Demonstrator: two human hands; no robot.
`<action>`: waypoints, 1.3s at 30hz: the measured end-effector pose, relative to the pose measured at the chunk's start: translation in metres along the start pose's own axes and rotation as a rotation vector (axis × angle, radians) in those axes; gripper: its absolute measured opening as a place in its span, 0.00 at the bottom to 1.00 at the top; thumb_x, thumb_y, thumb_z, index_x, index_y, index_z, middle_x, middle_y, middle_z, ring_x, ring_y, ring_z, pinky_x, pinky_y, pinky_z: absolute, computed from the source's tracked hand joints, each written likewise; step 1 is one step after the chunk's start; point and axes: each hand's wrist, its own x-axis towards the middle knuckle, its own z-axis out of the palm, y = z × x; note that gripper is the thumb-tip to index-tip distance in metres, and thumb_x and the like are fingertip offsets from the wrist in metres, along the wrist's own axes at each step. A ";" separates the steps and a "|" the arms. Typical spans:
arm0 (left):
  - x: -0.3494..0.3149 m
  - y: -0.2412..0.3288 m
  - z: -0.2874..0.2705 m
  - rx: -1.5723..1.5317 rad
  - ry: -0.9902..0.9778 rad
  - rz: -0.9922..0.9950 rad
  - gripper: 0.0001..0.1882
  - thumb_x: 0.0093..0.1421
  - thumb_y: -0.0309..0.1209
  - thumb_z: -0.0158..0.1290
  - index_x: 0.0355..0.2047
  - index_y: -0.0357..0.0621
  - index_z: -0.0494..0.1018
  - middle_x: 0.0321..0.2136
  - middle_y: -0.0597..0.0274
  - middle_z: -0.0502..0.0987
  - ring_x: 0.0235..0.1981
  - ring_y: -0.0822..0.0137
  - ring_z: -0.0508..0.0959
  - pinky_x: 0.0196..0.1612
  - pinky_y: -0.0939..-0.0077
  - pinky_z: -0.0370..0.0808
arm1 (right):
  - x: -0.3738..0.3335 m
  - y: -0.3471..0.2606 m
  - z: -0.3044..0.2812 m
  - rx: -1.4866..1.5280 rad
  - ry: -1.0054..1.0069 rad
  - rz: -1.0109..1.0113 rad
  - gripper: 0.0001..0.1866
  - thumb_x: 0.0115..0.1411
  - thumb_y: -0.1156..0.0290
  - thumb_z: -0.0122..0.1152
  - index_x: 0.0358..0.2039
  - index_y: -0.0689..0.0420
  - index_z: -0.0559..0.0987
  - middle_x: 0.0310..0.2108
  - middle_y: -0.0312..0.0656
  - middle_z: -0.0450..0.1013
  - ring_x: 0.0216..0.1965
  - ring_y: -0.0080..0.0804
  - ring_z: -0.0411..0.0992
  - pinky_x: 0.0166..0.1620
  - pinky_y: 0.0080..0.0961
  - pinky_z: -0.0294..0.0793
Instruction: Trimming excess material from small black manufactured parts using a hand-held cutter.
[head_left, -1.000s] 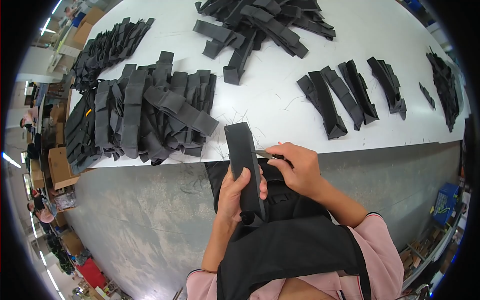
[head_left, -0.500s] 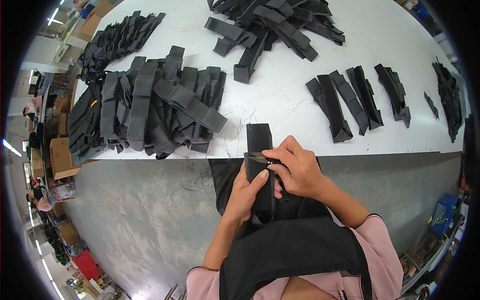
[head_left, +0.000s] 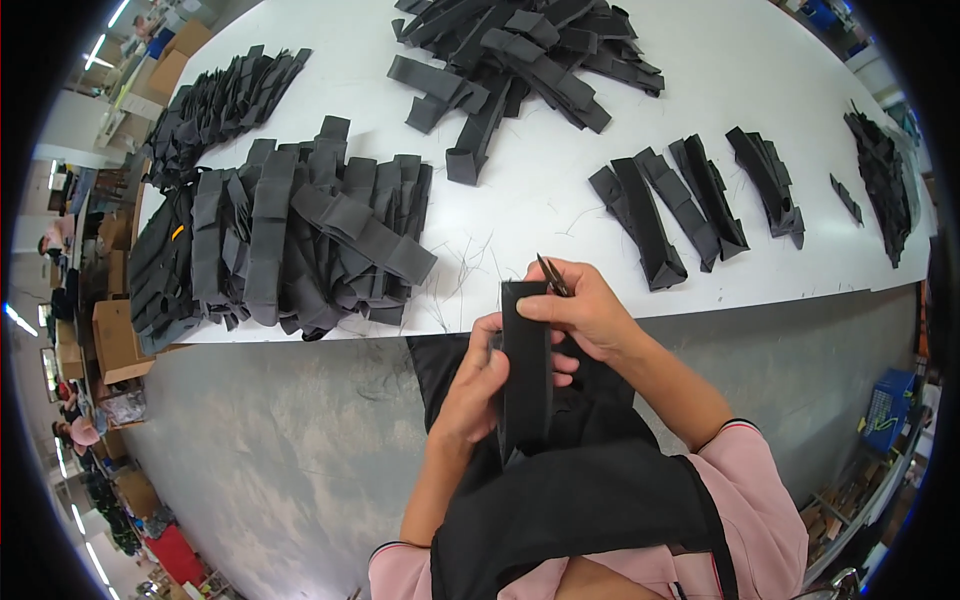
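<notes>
- Snips (head_left: 556, 281) are now pointing toward eleven o'clock, off the black strip (head_left: 527, 375).
- Left hand (head_left: 470, 388) is gripping it, right hand (head_left: 592, 312) both.
- Strip heap (head_left: 271, 235) is lying at ten o'clock.

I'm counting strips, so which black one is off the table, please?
The strip held by the left hand and right hand; the other strips lie on the table.

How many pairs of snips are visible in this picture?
1: the snips in the right hand, beside the upper end of the black strip. Others could be hidden under the fabric piles.
</notes>
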 end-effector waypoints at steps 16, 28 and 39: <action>0.024 0.004 0.002 -0.072 0.098 -0.006 0.32 0.66 0.42 0.39 0.64 0.44 0.42 0.40 0.47 0.69 0.28 0.61 0.73 0.28 0.72 0.69 | -0.017 -0.004 -0.004 -1.244 0.375 -0.739 0.17 0.48 0.81 0.59 0.40 0.57 0.76 0.27 0.40 0.67 0.20 0.26 0.67 0.23 0.20 0.66; 0.022 0.006 0.001 -0.058 0.032 -0.069 0.33 0.65 0.42 0.40 0.64 0.43 0.43 0.39 0.43 0.69 0.26 0.61 0.72 0.25 0.73 0.69 | -0.019 -0.025 -0.018 -1.139 0.270 -0.645 0.14 0.47 0.81 0.60 0.37 0.57 0.78 0.24 0.38 0.67 0.22 0.27 0.65 0.25 0.19 0.63; 0.021 0.011 0.000 -0.090 -0.022 -0.200 0.33 0.64 0.42 0.42 0.64 0.41 0.45 0.38 0.40 0.70 0.23 0.60 0.72 0.22 0.75 0.67 | -0.012 -0.058 -0.040 -1.121 -0.101 -0.548 0.16 0.45 0.81 0.62 0.37 0.57 0.80 0.27 0.38 0.71 0.27 0.27 0.67 0.30 0.21 0.66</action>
